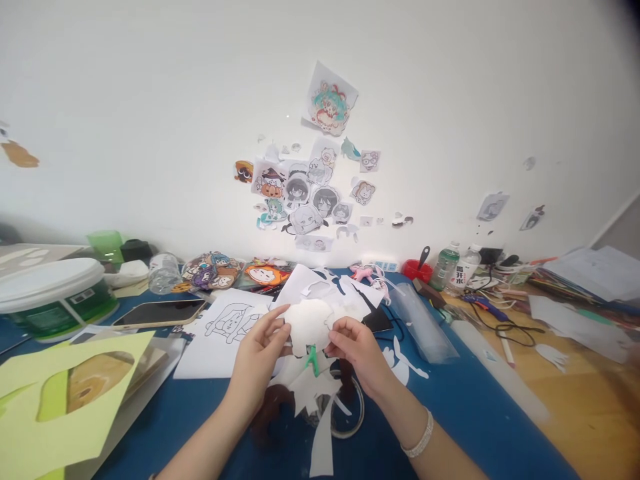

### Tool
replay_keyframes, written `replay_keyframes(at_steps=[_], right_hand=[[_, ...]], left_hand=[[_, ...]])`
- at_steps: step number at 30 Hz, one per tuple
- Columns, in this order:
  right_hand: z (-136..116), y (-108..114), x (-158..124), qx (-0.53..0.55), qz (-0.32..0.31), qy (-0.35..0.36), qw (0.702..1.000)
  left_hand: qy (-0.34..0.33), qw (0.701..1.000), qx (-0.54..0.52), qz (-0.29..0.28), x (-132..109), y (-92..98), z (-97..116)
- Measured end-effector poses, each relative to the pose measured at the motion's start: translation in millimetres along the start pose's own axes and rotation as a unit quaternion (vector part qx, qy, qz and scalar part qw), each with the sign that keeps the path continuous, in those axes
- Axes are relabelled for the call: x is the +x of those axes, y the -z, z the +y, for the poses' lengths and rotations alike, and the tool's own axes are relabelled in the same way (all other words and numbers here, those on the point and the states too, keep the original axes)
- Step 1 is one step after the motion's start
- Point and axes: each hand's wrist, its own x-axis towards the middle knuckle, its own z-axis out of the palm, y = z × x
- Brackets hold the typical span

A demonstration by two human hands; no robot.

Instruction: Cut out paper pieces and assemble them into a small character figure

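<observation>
1. In the head view, both bare hands work above the middle of the blue worktop (pixel 445 417), towards its front edge. The left hand (pixel 260 343) pinches the left side of a rounded white paper-like cut-out (pixel 309 325) between thumb and fingers.
2. The right hand (pixel 359 350) grips the cut-out's right side with its fingertips; just what else lies under those fingers is too small to tell.
3. The cut-out is raised, its plain face towards the camera. A small bright-green piece (pixel 313 361) shows at its lower edge; whether the two are joined is unclear.
4. Below the hands are a jagged-edged white piece (pixel 315 388), a dark brown shape (pixel 274 405), a ring-shaped roll (pixel 362 412) that looks like tape, and a tapering white strip (pixel 323 443) pointing to the front edge.
5. Judging by the outlines, cutting of these pieces seems done, while assembly looks partial. No finished join can be made out.
6. To the left, a white sheet with a black line drawing (pixel 231 321) appears uncut, near a dark-screened phone (pixel 159 313). At the front-left corner lies yellow paper with an oval opening (pixel 117 417).
7. Right of the hands, thin white scraps (pixel 403 367) lie near a clear plastic roll (pixel 425 328).
</observation>
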Motion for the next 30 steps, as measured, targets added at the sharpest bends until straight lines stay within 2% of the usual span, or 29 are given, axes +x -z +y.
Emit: replay_keyframes(at_steps=[10, 18, 23, 26, 30], right_hand=[[-6, 2, 0, 0.019, -0.005, 0.012, 1.0], [-3, 17, 7, 0.059, 0.033, 0.063, 0.996], [-3, 16, 7, 0.126, -0.023, 0.067, 0.99], [-4, 8, 2, 0.136, -0.066, 0.053, 0.987], [-3, -3, -4, 0.146, -0.128, 0.034, 0.98]], left_hand=[[0.022, 0.999, -0.041, -0.01, 1, 1.4, -3], [0.022, 0.998, -0.066, 0.01, 3, 4.7, -4], [0.066, 0.986, -0.153, 0.011, 6, 7.7, -9], [0.087, 0.983, -0.16, 0.008, 5, 3.8, -11], [0.109, 0.983, -0.123, -0.08, -5, -8.4, -6]])
